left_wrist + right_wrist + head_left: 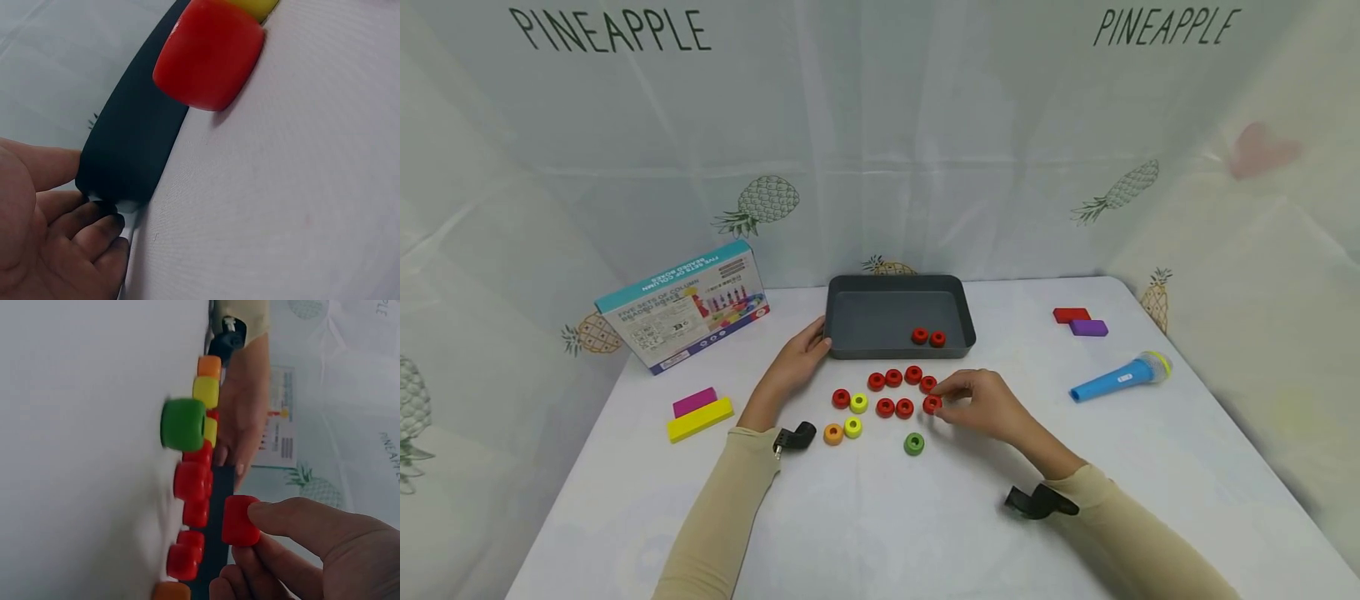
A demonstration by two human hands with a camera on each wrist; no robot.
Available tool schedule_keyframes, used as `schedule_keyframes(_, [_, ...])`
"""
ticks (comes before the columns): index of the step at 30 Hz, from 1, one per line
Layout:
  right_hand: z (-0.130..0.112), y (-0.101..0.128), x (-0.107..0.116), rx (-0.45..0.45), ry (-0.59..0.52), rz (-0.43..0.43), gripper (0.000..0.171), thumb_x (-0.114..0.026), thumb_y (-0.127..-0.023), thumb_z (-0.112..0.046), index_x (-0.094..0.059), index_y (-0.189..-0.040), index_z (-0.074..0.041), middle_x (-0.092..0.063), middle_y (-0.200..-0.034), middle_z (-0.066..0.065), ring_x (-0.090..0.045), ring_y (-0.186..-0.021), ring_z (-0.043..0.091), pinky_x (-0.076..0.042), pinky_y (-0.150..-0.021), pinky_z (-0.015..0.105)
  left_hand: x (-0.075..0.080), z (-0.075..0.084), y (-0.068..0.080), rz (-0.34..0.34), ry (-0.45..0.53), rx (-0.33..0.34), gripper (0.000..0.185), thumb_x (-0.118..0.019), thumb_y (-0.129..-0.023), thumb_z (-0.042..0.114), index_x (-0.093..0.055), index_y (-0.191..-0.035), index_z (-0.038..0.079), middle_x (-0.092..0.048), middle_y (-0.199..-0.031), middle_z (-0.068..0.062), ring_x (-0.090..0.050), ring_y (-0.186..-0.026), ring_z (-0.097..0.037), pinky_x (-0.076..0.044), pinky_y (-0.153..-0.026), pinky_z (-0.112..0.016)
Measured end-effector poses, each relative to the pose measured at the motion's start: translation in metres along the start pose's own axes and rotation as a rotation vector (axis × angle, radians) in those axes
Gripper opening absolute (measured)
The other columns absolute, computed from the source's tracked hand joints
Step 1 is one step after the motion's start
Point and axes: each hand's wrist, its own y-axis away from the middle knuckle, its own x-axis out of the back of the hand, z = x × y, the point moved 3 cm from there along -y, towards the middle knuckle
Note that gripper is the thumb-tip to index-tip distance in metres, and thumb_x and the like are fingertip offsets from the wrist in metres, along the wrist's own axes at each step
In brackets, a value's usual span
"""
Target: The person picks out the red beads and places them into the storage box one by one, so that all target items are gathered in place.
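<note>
My left hand (797, 362) grips the left end of a dark grey tray (850, 312), with the thumb on one side and curled fingers on the other in the left wrist view. Two red beads (928, 337) lie inside the tray, near its front wall. Between thumb and fingers, my right hand (981, 404) pinches a red bead (240, 520); the right wrist view shows it raised off the table. Several more red beads (893, 378) lie in front of the tray, along with two yellow beads (858, 403), an orange bead (833, 434) and a green bead (913, 443).
At the left stand a printed box (688, 312), a yellow block (700, 419) and a magenta block (695, 402). On the right lie a red block (1071, 315), a purple block (1089, 327) and a blue toy microphone (1112, 379). A pineapple-print curtain (887, 150) hangs behind the white table.
</note>
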Motion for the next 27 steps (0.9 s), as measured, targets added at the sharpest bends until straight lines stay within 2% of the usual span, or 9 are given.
schedule_keyframes(7, [-0.003,-0.022,0.016,0.027,0.031,0.018,0.023,-0.082,-0.083,-0.013,-0.079,-0.106,-0.01,-0.076,-0.104,0.003,-0.07,-0.094,0.022,-0.063,-0.086,0.039,-0.001,-0.002,0.0,-0.003,0.026,0.007,0.061,-0.047,-0.108,0.036,-0.022,-0.163,0.027,-0.025,-0.169,0.0,-0.031,-0.154,-0.025,-0.026,-0.127,-0.046])
schedule_keyframes(13, [-0.003,-0.04,0.024,0.027,0.054,0.05,0.024,-0.083,-0.082,-0.014,-0.079,-0.104,-0.008,-0.076,-0.102,0.005,-0.07,-0.093,0.022,-0.062,-0.085,0.039,0.0,0.0,0.0,-0.003,0.032,-0.014,0.061,-0.047,-0.108,0.035,-0.022,-0.163,0.025,-0.025,-0.169,-0.002,-0.033,-0.153,-0.025,-0.027,-0.126,-0.046])
schedule_keyframes(23, [0.007,-0.073,0.036,-0.024,0.066,0.103,0.024,-0.082,-0.084,-0.016,-0.079,-0.106,-0.008,-0.077,-0.101,0.009,-0.07,-0.087,0.021,-0.06,-0.075,0.03,0.001,0.0,0.001,-0.004,0.023,-0.023,0.061,-0.047,-0.108,0.035,-0.022,-0.163,0.026,-0.025,-0.169,-0.002,-0.033,-0.153,-0.025,-0.026,-0.126,-0.045])
schedule_keyframes(27, [0.011,-0.087,0.039,-0.065,0.058,0.103,0.027,-0.081,-0.085,-0.018,-0.078,-0.11,-0.008,-0.076,-0.101,0.01,-0.07,-0.089,0.022,-0.06,-0.075,0.032,0.001,-0.001,0.0,-0.003,0.02,-0.019,0.061,-0.047,-0.108,0.036,-0.022,-0.163,0.026,-0.025,-0.169,-0.001,-0.033,-0.153,-0.024,-0.026,-0.127,-0.045])
